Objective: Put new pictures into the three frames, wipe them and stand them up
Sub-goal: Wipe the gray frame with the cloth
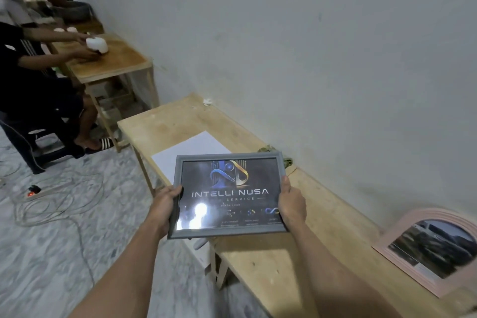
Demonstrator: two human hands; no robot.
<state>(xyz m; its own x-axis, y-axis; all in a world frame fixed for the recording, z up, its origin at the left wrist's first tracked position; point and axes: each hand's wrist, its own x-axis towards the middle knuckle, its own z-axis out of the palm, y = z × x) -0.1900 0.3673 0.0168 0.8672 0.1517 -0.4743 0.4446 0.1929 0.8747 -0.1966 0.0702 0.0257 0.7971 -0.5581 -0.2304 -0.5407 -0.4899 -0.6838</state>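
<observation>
I hold a grey picture frame (227, 195) above the wooden table (322, 217), face up, with a dark "INTELLI NUSA" picture behind its glass. My left hand (166, 205) grips its left edge and my right hand (291, 202) grips its right edge. A pink arched frame (402, 253) with a dark landscape picture lies flat on the table at the right. A white sheet of paper (188, 152) lies on the table beyond the grey frame. A greenish cloth (269, 149) lies by the wall, partly hidden behind the frame.
A grey wall (309, 46) runs along the table's far side. Left of the table, cables and a power strip (33, 192) lie on the marble floor. Two people work at other wooden tables (116, 64) at the far left.
</observation>
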